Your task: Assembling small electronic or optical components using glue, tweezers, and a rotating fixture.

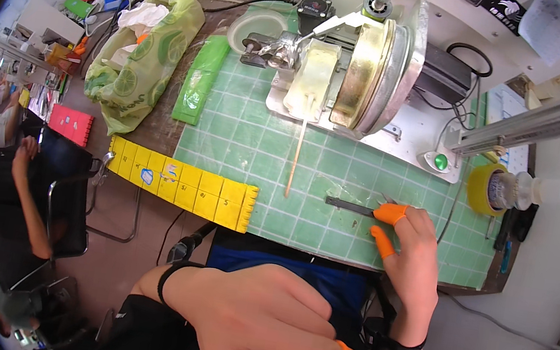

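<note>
My left hand (264,319) is large and close in the foreground, raised above my lap, with orange finger cots on two fingers. Its other fingers curl, and the covered fingertips lie close together at the lower edge; anything between them is hidden. My right hand (414,255) rests at the front of the green cutting mat (240,147), also with orange cots. Its thumb and forefinger are apart, the forefinger at the right end of a thin dark flat strip (350,206). Small grey pointed tips (386,198) show beside that forefinger; I cannot tell what they belong to.
A machine with a round metal wheel (361,78) stands behind the mat, a thin stick (295,155) jutting from its pale block. A yellow marked strip (183,185) overhangs the front left. Left are a green packet (201,82) and lined bag (146,73); right, yellow tape (484,187).
</note>
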Demonstrator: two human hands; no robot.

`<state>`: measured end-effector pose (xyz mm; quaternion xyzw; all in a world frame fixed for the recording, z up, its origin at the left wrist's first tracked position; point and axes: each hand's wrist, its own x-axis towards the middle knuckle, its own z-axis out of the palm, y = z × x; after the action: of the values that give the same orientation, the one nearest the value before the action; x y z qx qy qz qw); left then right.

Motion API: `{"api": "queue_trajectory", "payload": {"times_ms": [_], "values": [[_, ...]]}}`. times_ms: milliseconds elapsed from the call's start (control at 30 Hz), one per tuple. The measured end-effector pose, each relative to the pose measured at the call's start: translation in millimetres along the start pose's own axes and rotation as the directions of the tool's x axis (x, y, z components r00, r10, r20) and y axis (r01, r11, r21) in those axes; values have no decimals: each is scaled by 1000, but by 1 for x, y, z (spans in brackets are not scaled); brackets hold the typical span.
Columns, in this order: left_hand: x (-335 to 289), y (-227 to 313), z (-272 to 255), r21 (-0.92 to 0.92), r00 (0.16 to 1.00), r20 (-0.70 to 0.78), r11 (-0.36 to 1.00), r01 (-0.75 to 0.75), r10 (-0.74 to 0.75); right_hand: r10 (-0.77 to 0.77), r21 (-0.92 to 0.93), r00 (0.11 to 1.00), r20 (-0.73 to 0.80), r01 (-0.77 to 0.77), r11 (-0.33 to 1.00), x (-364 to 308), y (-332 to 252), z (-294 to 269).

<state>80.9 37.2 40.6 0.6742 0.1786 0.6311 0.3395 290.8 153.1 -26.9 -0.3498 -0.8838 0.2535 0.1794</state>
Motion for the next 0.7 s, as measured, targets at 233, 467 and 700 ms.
{"api": "queue_trajectory", "payload": {"times_ms": [233,467,700], "values": [[36,-9,-11,-61,998,56,997,41,-38,47,26,999,-7,-46,999,13,7,8],[15,-16,11,-176,982,-178,979,-98,66,30,35,999,39,-32,999,22,-8,6],[18,-8,-50,-324,949,296,946,-7,109,100,52,992,78,-104,993,19,-12,15]]}}
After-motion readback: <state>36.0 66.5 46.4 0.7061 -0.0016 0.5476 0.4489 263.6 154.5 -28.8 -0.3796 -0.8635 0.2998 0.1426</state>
